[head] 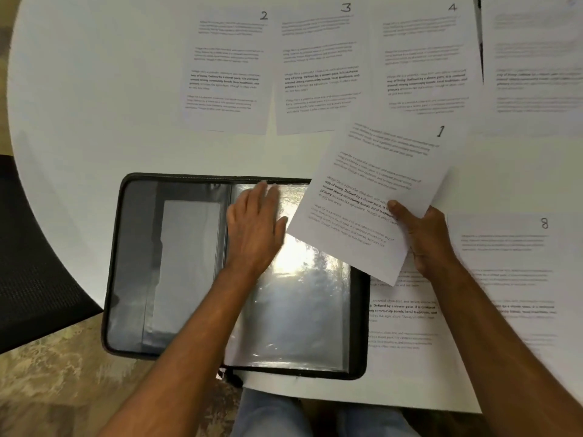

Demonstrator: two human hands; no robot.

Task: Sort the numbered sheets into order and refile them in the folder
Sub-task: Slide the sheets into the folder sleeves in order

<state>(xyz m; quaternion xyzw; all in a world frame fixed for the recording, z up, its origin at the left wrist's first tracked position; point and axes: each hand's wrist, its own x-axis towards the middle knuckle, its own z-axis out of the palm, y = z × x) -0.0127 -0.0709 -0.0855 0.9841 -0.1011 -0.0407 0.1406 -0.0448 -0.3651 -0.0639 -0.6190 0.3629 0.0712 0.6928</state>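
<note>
Filing begins: sheet 1 heads for the open folder.

On the table (94, 121), the folder (176, 272) lies near; sheets 2 (227, 74), 3 (318, 70), 4 (426, 64) far. Left hand (255, 222) rests flat on the sleeve (299, 310); right hand (422, 238) pinches sheet 1 (372, 190) just right of it. Next, probably: open the sleeve's mouth and slide it in.

White round table (79, 89), black chair (34, 247), mottled floor (63, 389)

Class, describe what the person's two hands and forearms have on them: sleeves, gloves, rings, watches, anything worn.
Left hand and right hand are bare: no gloves, rings or watch visible. Both forearms are uncovered; no sleeve shows in the frame. Blue denim trousers show below the table edge.
</note>
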